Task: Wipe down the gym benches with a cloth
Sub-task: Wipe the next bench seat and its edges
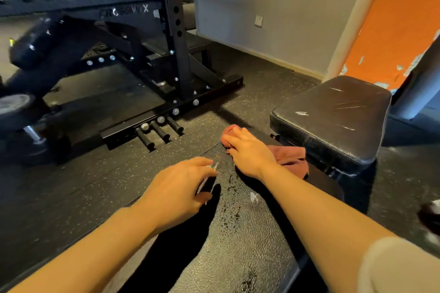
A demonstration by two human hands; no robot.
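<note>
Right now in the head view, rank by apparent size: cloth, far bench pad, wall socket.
1. Far bench pad
2. Cloth, partly hidden under the right hand
3. Wall socket, though far from the camera

a gym: squat rack (171,31), padded bench (333,116)
</note>
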